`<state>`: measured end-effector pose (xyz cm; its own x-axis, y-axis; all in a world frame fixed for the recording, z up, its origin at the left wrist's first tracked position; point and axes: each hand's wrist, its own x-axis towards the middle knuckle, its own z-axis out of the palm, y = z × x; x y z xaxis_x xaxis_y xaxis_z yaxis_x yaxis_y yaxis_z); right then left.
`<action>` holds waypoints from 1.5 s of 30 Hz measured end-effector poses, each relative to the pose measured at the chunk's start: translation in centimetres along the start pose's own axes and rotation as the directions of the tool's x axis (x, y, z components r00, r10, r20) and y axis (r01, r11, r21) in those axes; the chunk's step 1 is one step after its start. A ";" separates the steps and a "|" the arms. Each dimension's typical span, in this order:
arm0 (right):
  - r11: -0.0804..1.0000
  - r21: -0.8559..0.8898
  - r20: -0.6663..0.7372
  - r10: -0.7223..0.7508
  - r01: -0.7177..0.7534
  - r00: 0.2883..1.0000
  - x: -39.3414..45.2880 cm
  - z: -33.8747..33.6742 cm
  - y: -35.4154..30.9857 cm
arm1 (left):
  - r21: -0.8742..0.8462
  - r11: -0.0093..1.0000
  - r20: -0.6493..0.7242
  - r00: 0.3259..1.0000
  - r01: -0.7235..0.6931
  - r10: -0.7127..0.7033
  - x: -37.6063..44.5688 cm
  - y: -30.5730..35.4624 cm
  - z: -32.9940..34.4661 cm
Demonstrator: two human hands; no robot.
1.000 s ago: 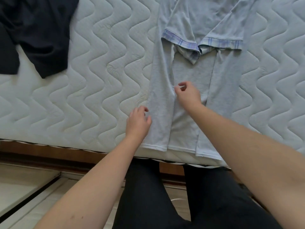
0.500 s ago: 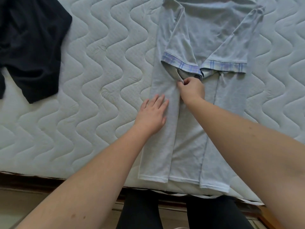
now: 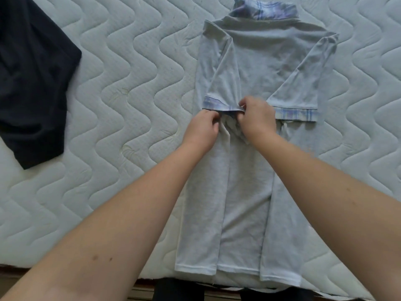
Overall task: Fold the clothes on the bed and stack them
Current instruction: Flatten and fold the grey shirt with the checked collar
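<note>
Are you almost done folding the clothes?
Not yet. Done: the light grey shirt with plaid cuffs lies flat on the white quilted mattress, both long sides and both sleeves folded in. In hand: the left hand and right hand pinch the plaid cuff of one sleeve, tidying it. Left: folding the shirt up, then the crumpled dark garment, still unfolded. Nothing is stacked.

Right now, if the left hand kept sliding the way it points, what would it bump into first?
Most likely the right hand: the left hand points up and right along the grey shirt, both gripping the plaid sleeve cuff.
</note>
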<state>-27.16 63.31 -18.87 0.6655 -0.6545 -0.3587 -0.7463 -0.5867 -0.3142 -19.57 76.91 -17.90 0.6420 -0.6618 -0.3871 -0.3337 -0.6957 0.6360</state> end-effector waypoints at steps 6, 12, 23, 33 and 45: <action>0.871 0.456 0.016 0.199 -0.184 0.980 3.9 -3.8 0.8 | 0.077 0.996 0.009 0.998 -0.055 0.055 1.5 -0.5 0.5; 0.847 0.512 0.155 0.077 -0.146 0.985 4.4 -3.8 0.9 | 0.355 0.916 0.059 0.982 -0.188 0.178 2.2 -0.9 1.4; 0.971 0.044 -0.151 -0.225 0.234 0.962 2.7 -2.8 0.1 | -0.484 0.827 0.011 0.947 0.286 -0.321 5.9 0.3 0.3; 0.948 0.051 -0.052 -0.313 0.315 0.948 -0.6 -0.7 0.7 | -0.255 0.948 -0.088 0.972 0.191 -0.219 13.3 3.1 -3.5; 0.981 -0.003 -0.097 -0.195 0.196 0.976 -2.6 -1.2 2.6 | 0.092 0.968 0.074 0.968 0.233 -0.240 15.5 4.6 -4.2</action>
<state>-30.88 62.94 -17.73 0.7958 -0.5704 -0.2032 -0.6013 -0.7050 -0.3759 -8.25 64.66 -18.18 0.6501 -0.4945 -0.5769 -0.2369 -0.8533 0.4644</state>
